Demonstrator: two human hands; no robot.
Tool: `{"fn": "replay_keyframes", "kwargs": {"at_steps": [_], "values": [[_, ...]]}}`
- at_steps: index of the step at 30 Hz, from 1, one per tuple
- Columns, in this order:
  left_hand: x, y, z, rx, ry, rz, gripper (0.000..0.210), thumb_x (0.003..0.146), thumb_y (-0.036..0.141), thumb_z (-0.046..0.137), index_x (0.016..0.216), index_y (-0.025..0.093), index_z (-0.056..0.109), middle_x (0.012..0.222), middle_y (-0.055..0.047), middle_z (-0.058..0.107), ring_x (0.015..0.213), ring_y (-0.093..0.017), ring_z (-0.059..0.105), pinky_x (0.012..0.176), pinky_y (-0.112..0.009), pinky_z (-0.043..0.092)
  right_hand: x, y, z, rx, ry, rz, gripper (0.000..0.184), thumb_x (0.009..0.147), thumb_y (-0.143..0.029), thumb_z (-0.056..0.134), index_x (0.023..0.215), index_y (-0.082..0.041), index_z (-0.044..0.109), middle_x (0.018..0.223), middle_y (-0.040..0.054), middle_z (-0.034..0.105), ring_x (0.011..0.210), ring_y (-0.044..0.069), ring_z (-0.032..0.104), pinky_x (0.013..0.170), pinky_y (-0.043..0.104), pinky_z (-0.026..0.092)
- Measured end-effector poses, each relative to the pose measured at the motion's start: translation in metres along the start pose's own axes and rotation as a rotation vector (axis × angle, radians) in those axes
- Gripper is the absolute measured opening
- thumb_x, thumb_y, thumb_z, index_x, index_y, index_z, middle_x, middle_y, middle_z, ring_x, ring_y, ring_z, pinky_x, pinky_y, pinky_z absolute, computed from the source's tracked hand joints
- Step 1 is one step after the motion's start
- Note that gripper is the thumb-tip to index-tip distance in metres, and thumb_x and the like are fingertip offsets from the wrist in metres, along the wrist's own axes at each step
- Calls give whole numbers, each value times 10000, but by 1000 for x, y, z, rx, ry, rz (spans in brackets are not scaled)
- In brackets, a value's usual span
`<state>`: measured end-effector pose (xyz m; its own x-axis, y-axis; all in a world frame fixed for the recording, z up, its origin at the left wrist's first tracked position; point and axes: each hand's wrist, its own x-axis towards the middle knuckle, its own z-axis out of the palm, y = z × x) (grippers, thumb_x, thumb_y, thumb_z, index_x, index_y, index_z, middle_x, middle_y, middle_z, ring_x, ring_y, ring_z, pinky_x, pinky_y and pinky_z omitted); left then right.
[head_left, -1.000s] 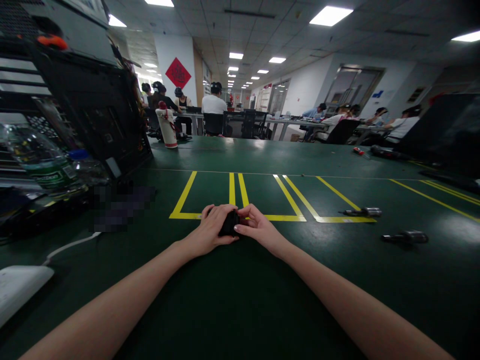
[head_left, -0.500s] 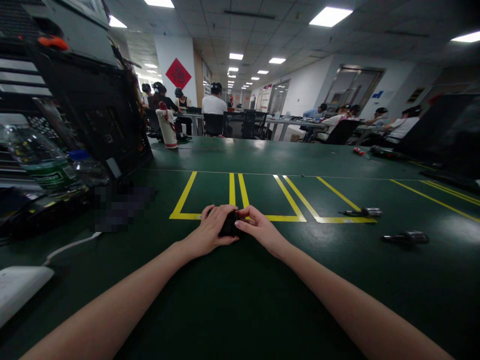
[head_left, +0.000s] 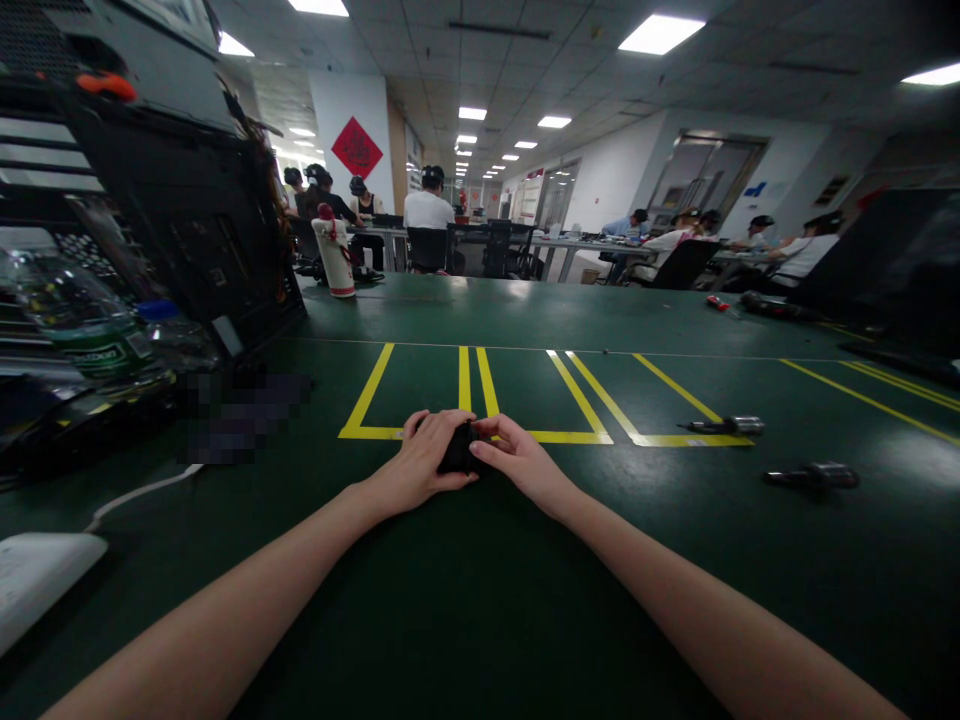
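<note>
Black part (head_left: pixel 455 455) at the near edge of the yellow tape (head_left: pixel 570 436), in line with the paired strips at mid-frame; resting on the bench (head_left: pixel 465 590) or just off it, can't tell. Your left hand (head_left: pixel 427 450) covers most of it: fingers curved over the top and far side, thumb along the near side, a wrap about as wide as the part. Your right hand (head_left: pixel 521 462) comes in from the other side; thumb and forefinger bent nearly together, seemingly pinched on the exposed right end. Key relation, as I judge it: that end lies directly left of your right fingertips, no gap visible. Neither hand clearly nearer; left has the greater cover. Pointing: uncovered end faces your right hand, roughly along the tape's front strip. Long axis hidden under your left palm; can't tell. Two tools further right: one (head_left: pixel 739 425) across the tape, one (head_left: pixel 814 476) on its near side.
</note>
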<state>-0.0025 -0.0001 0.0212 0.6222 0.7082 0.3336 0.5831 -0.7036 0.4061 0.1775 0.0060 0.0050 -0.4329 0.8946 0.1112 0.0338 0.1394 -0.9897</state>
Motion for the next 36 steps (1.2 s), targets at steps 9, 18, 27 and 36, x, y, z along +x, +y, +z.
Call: {"fn": "replay_keyframes", "kwargs": {"at_steps": [9,18,27,36], "values": [[0,-3,3,3,-3,0,544,753,311,557,1208,248,265,1179,-54,434,1128,-225,385,1011,-448,156,0,1,2,53,-9,-58,192,729,-277,575,880,-223,469,914,-2,503,864,135,529,761,303,444],[1,-2,3,-2,-4,-10,534,754,299,559,1201,243,274,1178,-55,434,1121,-219,386,1016,-445,145,1,3,-1,41,-26,-23,244,722,-257,587,934,-218,473,977,12,502,909,147,531,811,330,434],[1,-2,2,0,7,4,542,748,303,564,1201,249,271,1173,-50,439,1118,-225,394,1009,-452,161,-1,1,2,51,2,-60,202,727,-262,581,892,-220,474,948,6,513,879,141,539,770,316,449],[0,-2,3,1,5,-23,516,762,296,548,1197,247,275,1183,-52,435,1123,-221,393,1015,-461,149,0,0,0,84,-46,-19,286,697,-225,615,941,-227,466,1012,12,495,956,156,526,849,350,429]]}}
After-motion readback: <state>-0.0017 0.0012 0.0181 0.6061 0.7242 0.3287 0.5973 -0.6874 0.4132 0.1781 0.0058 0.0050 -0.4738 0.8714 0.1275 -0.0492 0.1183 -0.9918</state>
